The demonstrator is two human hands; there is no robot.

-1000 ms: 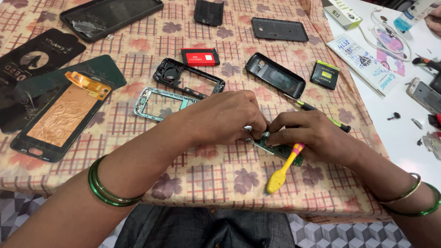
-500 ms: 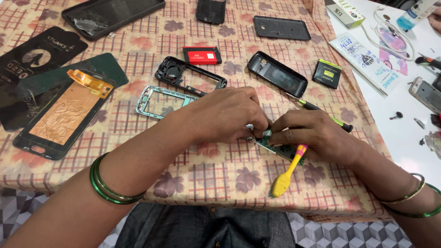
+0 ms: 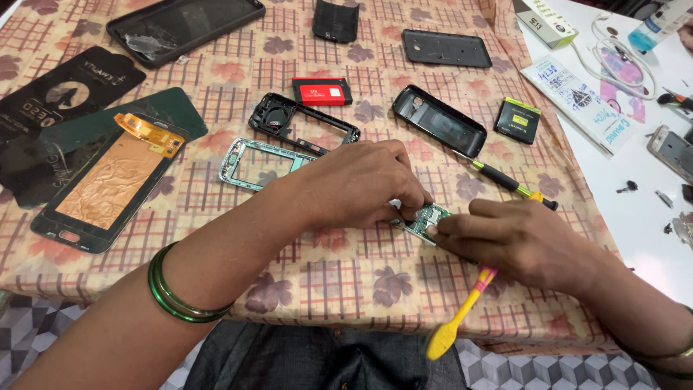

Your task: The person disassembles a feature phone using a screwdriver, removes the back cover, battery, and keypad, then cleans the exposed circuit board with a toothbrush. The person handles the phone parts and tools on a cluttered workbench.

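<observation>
My left hand (image 3: 361, 180) and my right hand (image 3: 520, 238) meet over a small green circuit board (image 3: 427, 219) lying on the checked tablecloth (image 3: 346, 282). Fingertips of both hands pinch the board's edges; most of it is hidden under them. A yellow and pink toothbrush (image 3: 458, 318) pokes out from under my right hand, bristle end hanging past the table's front edge. Green bangles sit on my left forearm (image 3: 177, 296).
Phone parts are spread about: a teal frame (image 3: 249, 162), black frame (image 3: 289, 119), red battery (image 3: 323, 91), black back shell (image 3: 438, 119), green-black battery (image 3: 517, 120), screwdriver (image 3: 505, 180), a display panel with copper backing (image 3: 108, 180). A white surface (image 3: 635, 188) with cables lies at right.
Both hands stay on the circuit board with only small finger shifts. The toothbrush has tilted slightly under my right hand.
</observation>
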